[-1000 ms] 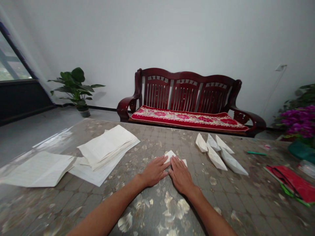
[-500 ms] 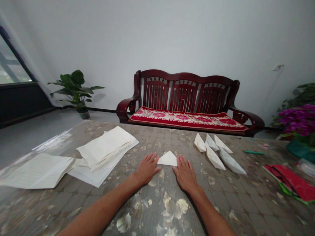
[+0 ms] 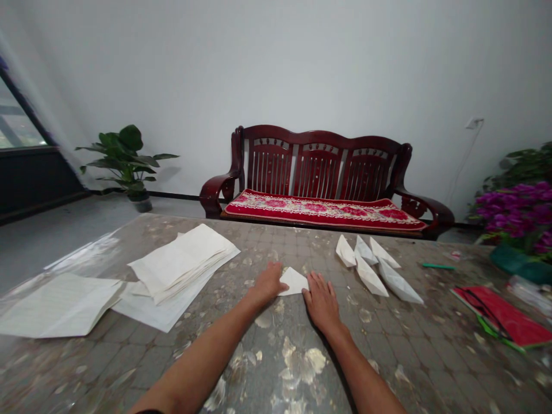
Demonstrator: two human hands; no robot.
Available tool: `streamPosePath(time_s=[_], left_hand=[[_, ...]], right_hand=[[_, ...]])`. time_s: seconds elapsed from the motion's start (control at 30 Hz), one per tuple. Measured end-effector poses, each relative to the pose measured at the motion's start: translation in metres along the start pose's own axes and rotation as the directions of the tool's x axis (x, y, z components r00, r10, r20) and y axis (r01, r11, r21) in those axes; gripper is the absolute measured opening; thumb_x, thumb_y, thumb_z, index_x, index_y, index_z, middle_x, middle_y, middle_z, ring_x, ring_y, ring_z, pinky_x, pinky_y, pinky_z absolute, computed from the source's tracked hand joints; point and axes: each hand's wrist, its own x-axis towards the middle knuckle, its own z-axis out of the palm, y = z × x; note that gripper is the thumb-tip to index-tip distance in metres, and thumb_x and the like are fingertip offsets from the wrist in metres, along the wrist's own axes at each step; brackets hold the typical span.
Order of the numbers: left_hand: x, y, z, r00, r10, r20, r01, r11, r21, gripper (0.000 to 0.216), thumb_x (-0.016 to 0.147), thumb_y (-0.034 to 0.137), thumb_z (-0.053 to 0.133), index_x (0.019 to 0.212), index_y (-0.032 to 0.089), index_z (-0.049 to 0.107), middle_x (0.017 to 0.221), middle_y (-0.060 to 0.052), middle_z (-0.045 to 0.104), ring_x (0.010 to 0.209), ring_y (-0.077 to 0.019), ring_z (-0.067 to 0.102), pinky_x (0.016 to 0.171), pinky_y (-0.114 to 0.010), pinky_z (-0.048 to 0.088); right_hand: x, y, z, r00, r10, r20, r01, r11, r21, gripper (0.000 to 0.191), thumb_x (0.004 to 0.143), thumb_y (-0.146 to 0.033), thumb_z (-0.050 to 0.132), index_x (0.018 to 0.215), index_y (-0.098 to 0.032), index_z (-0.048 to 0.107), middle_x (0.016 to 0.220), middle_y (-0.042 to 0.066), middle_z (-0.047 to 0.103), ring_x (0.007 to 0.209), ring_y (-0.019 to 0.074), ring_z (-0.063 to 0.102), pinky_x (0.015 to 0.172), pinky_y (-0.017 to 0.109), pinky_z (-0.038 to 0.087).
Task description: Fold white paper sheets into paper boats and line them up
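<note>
Hands (image 3: 266,284) (image 3: 321,300), paper (image 3: 294,282) — folded; pot (image 3: 141,205), plant (image 3: 123,156) inside

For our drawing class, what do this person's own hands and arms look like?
The left hand and right hand are ungloved, with no watch visible. The forearms are bare; a dark edge, perhaps a cuff, shows low on the left.

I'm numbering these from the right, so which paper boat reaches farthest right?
The right-hand boat of the two in the nearer row: its tip reaches farther right, and nearer the viewer, than any other's.
</note>
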Motion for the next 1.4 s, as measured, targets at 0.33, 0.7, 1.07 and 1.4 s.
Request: streamPosePath(time_s=[0.33,0.7,1.07,1.4], left_hand=[[0.008,-0.010,0.006,0.983,0.108,0.148,-0.075,0.974,-0.212,0.028,0.069,0.019,0.070,0.097,0.015,0.074,0.088,-0.002,0.074,0.082,-0.0218,0.068,0.070,-0.027,0.048],[-0.003,-0.017,-0.004,0.818,0.493,-0.297,-0.519,0.855,-0.011,0.025,0.077,0.009,0.050,0.083,0.021,0.072,0.094,-0.002,0.072,0.099,-0.0205,0.060,0.095,-0.034,0.042],[-0.020,-0.023,0.001,0.811,0.580,-0.073,-0.539,0.790,0.292,0.035,0.083,0.042,0.067,0.113,0.025,0.069,0.116,-0.008,0.069,0.108,-0.0279,0.060,0.098,-0.043,0.041],[-0.023,-0.035,0.038,0.873,0.475,-0.110,-0.396,0.822,0.410,0.040,0.098,0.031,0.049,0.138,0.026,0.053,0.147,-0.011,0.049,0.136,-0.0305,0.043,0.111,-0.051,0.034]], right_hand=[[0.003,0.009,-0.001,0.988,0.122,-0.099,-0.097,0.969,0.229,0.063,0.087,-0.032,0.052,0.146,-0.015,0.042,0.146,0.015,0.050,0.134,0.0273,0.046,0.112,0.042,0.034],[0.000,0.015,-0.002,0.951,0.156,-0.266,0.077,0.715,0.695,0.025,0.081,-0.033,0.052,0.084,-0.021,0.074,0.092,0.007,0.072,0.091,0.0215,0.066,0.088,0.033,0.049],[-0.006,0.005,-0.012,0.986,-0.009,-0.168,0.073,0.924,0.376,0.026,0.078,-0.012,0.054,0.088,-0.026,0.074,0.093,0.003,0.070,0.095,0.0214,0.060,0.085,0.030,0.045],[-0.010,0.009,-0.012,0.993,-0.087,-0.074,0.109,0.922,0.372,0.056,0.064,-0.003,0.048,0.109,-0.025,0.073,0.115,0.002,0.070,0.105,0.0211,0.058,0.095,0.032,0.043]])
